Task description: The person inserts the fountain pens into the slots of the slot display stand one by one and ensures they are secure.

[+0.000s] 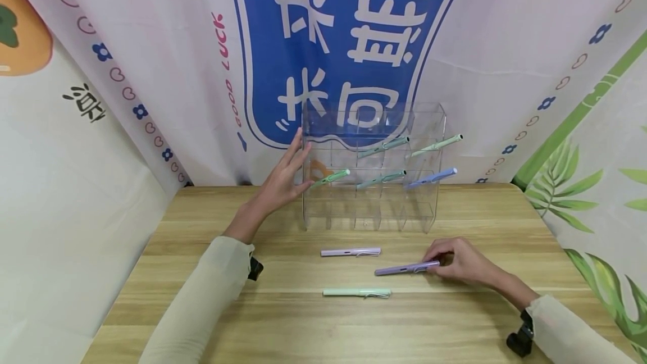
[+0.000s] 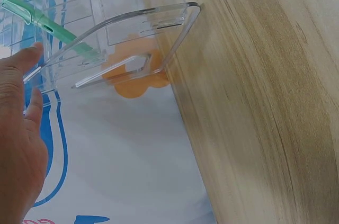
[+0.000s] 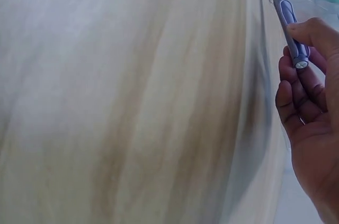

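Above the table's front half, my right hand pinches a purple pen by its clip end between thumb and fingers. The right wrist view shows the same pen, its round end near the fingertips. My left hand touches the left side of a transparent compartment rack, its fingers extended along the panel. In the left wrist view, that hand is partly cut off, and a green pen leans out of the rack close by. A lilac pen and a mint pen lie on the wood.
Several pens stand tilted in the rack, among them a blue pen, a pale green pen and a dark teal pen. The wooden table ends at a printed curtain behind the rack.
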The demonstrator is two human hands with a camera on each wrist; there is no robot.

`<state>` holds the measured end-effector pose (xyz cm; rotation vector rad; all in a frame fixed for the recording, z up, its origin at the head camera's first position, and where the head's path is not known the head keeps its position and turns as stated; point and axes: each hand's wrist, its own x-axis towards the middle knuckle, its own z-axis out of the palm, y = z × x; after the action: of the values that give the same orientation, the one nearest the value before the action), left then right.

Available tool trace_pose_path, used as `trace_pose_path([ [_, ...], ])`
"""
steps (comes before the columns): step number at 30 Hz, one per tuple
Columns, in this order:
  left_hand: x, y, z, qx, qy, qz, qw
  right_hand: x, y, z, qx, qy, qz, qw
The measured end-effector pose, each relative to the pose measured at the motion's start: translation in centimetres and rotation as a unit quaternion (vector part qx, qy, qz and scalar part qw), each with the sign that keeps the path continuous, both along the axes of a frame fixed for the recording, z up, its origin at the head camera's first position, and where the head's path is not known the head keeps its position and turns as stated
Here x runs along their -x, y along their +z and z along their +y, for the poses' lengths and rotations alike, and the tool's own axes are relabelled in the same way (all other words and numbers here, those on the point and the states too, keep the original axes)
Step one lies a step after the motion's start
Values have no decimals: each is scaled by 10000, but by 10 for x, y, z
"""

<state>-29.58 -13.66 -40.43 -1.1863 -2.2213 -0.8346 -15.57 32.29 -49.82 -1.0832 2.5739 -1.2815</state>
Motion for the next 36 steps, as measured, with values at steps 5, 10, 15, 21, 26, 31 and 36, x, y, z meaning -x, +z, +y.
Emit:
trace_pose_path([
  [5, 0, 0, 0, -10, 8, 34, 10000, 3, 3, 6, -12, -148, 70, 9999],
  [10, -1, 0, 1, -25, -1, 14, 10000, 3, 8, 8, 150, -348, 84, 9992],
  [15, -1, -1, 0, -33, 7, 11, 10000, 3, 14, 10, 420, -537, 66, 9977],
  [21, -1, 0, 0, -44, -8, -19, 10000, 3, 21, 12, 646, -677, 49, 9956],
  [26, -2, 1, 1, -53, -1, -36, 10000, 4, 25, 13, 787, -763, 16, 9940],
  [31, -3, 1, 1, -32, 31, -56, 10000, 4, 28, 15, 917, -856, -13, 9921],
  [36, -2, 1, 1, -16, 42, -78, 10000, 5, 33, 17, 1031, -999, 79, 9896],
])
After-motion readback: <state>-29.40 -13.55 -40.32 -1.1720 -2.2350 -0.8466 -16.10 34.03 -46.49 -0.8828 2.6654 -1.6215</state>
